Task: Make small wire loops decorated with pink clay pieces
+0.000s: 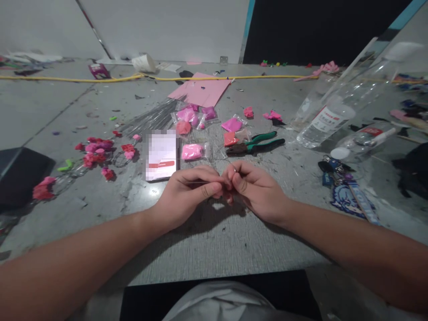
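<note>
My left hand (187, 191) is closed, thumb against fingers, on a thin wire (197, 182) that shows as a fine line across it. Fingertips meet at the centre, where my right hand (259, 189) pinches the same wire; a small bent bit glints by its thumb. Most of the wire between the fingers is hidden. Just beyond the hands lie green-handled pliers (256, 145), a bag of pink clay (192, 152) and a phone (162, 156) with a lit screen. A bundle of straight wires (154, 118) lies behind the phone.
Several clay bags (187, 117) lie near a pink sheet (203, 87). Red and pink clay pieces on wire (96, 151) are at left. Clear bottles (326, 122) and keys with a charm (351, 196) stand or lie at right. A yellow cable (244, 78) crosses the back.
</note>
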Demonstrator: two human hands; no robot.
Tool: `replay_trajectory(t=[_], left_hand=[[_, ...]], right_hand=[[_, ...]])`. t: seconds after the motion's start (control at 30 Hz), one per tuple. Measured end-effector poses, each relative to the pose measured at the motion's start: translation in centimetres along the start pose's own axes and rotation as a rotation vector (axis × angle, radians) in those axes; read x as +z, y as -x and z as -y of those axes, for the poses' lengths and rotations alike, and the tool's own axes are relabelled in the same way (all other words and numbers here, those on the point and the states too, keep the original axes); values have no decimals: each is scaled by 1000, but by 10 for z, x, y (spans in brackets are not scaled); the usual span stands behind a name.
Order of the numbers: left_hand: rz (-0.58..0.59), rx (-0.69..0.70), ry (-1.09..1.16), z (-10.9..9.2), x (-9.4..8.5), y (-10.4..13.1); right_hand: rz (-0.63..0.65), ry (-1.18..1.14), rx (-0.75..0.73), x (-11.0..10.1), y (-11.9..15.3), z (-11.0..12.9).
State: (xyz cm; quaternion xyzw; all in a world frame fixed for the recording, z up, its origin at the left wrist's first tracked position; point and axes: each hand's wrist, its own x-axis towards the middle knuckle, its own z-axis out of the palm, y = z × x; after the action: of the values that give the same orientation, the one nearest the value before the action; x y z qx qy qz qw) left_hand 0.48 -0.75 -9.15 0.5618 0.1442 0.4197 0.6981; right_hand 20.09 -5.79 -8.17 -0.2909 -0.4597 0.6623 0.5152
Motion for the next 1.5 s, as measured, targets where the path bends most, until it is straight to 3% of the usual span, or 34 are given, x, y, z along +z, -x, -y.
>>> replay_trajectory(t=[0.2,0.43,0.6,0.77,1.0,1.17,1.5], left_hand=[[-77,74,-73,-3,4,0],[-1,127,-176,-7,3,3],[18,195,-375,-16,3,1],[92,156,-333,-19,5,0],[-20,231,-363,-11,2,1],[-6,255,-339,-10,5,2],[74,130,-260,-8,2,8]], right_hand=[[-11,57,-69,5,2,1],[-25,82,-37,7,2,5],[3,64,0,7,4,6],[26,31,6,6,4,6],[-48,118,-24,3,0,10],[-18,80,-42,5,3,6],[-3,140,-45,8,4,9]])
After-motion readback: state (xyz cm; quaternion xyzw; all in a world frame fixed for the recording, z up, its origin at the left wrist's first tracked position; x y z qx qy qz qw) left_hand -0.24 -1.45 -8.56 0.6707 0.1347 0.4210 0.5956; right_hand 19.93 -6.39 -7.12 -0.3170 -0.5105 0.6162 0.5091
